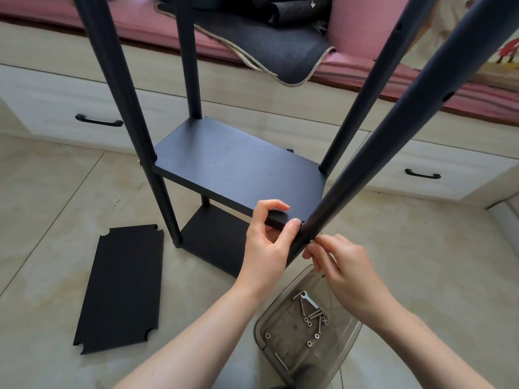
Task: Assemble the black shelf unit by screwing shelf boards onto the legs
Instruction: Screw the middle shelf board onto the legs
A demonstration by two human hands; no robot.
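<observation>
The black shelf unit stands on the floor with several round legs. A second shelf board [233, 164] sits between them above the bottom board [213, 242]. My left hand [266, 242] grips the near right corner of that second board, thumb against the near right leg [393, 141]. My right hand [337, 265] pinches a small metal screw at the outer side of that leg, level with the board's corner. The screw itself is mostly hidden by my fingertips.
A loose black shelf board [120, 287] lies flat on the tiled floor to the left. A clear plastic box [269, 327] with screws, washers and a small wrench sits below my hands. White drawers [98, 108] and a pink cushioned bench stand behind.
</observation>
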